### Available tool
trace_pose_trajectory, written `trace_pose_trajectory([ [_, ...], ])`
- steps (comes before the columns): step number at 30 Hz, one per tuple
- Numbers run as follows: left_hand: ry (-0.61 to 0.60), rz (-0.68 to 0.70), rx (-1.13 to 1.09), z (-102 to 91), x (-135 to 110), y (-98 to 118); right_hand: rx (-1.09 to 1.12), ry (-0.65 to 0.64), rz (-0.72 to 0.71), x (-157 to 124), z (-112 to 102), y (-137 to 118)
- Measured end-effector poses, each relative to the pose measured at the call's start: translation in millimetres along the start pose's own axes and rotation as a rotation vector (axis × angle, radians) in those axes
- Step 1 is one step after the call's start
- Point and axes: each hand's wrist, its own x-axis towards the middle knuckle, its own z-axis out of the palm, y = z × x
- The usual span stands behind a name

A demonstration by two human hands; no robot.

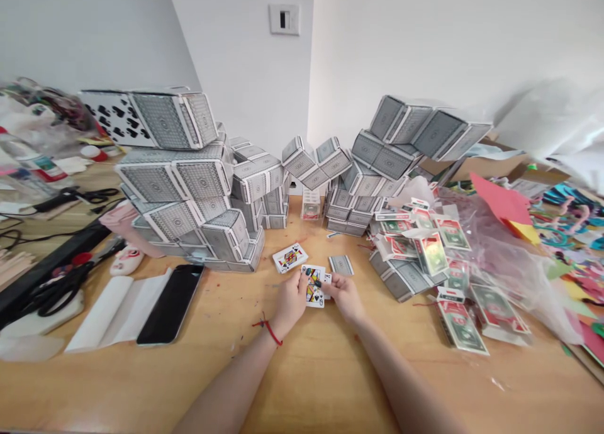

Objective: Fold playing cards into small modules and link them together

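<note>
Both hands meet above the middle of the table over playing cards. My left hand (292, 297) is closed on a queen of spades playing card (315, 294), thumb on its face. Fingers of my right hand (343, 294) pinch a king playing card (327, 278), which is partly behind the queen. Beyond the left hand, face-up playing cards (290, 256) lie on the table. A folded card (340, 265) with a grey back lies just past the right hand. Behind them, walls of grey card blocks (202, 182) stand at left and right, joined by a V-shaped piece (317, 160).
A black phone (170, 304) and white paper (120, 311) lie at left, near black scissors (63, 289). Opened card boxes (460, 326) pile up at right beside clear plastic (528, 289) and coloured paper (503, 204). A small card box (310, 209) stands between the walls.
</note>
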Motion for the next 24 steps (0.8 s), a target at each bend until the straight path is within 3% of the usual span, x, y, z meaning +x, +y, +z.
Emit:
trace_pose_trajectory([
  [6,0.035,0.027,0.089,-0.8,1,-2,-0.005,-0.011,0.002,-1,3,-3],
  [13,0.114,0.133,0.372,-1.8,5,-5,-0.048,-0.159,-0.039,0,-1,-9],
  [17,0.14,0.202,0.495,1.4,1,-6,-0.197,-0.081,-0.118,-1,2,-3],
  [22,0.125,0.323,0.517,7.7,-2,-7,-0.553,0.183,-0.267,-7,8,3],
  [24,0.106,0.346,0.506,7.7,-2,-7,-0.621,0.228,-0.302,-8,10,4],
])
